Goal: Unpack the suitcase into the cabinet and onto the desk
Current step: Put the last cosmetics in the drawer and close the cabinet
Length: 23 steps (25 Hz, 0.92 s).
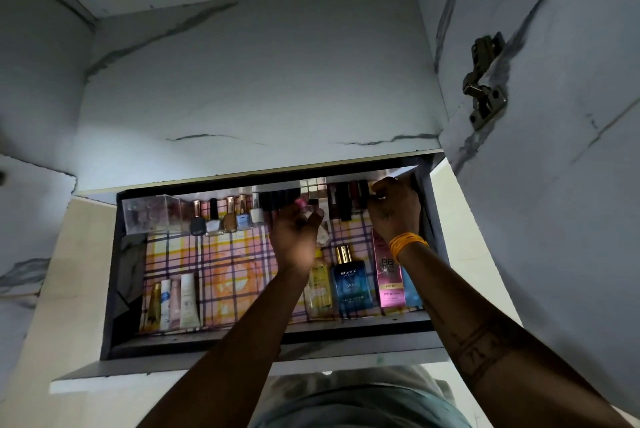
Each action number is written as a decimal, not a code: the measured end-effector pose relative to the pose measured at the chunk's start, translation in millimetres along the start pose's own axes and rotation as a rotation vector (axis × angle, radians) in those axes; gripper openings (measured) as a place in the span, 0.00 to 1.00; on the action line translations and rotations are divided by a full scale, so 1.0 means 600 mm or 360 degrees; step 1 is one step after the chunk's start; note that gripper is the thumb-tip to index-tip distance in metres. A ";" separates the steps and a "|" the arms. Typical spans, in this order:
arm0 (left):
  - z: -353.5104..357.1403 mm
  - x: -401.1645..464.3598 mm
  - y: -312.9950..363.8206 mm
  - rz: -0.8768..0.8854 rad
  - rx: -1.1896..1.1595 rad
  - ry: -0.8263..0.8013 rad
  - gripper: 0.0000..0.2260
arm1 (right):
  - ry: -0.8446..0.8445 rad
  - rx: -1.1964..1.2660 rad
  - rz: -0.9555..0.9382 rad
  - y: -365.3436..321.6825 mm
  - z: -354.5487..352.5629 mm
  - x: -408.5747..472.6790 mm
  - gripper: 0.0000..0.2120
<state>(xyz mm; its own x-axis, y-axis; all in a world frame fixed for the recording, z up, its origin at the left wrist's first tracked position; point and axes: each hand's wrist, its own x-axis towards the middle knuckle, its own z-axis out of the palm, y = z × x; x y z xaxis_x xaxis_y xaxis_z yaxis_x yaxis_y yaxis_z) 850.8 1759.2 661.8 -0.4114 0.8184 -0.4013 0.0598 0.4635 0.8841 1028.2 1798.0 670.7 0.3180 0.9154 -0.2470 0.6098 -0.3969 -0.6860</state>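
An open drawer (242,341) of the cabinet, lined with checked paper (225,264), holds cosmetics. My left hand (298,237) reaches to the middle of the back row and grips a small clear bottle with a pink cap (303,204). My right hand (394,212), with orange bangles at the wrist, is curled at the drawer's back right corner, by the end of a row of dark lipsticks (343,200). Its fingertips are hidden, so what they hold cannot be told. The suitcase and the desk are out of view.
Nail polish bottles (221,219) and a clear box (149,214) line the back left. Tubes (173,303) lie front left. A yellow bottle (318,289), a blue perfume (351,283) and a pink carton (389,275) lie front right. An open door with a hinge (485,81) stands at right.
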 end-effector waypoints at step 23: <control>-0.312 0.032 -0.058 0.0583 0.1787 -0.0856 0.15 | -0.0662 -0.0796 -0.0239 -0.147 0.165 -0.266 0.15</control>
<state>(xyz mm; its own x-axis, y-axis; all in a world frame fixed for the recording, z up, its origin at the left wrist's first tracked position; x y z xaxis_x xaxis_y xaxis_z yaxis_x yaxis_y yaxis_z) 670.3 1695.3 668.2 0.1899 0.8690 -0.4570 0.9232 0.0004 0.3843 851.9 1693.6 703.2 -0.0418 0.8731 -0.4857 0.9206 -0.1552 -0.3582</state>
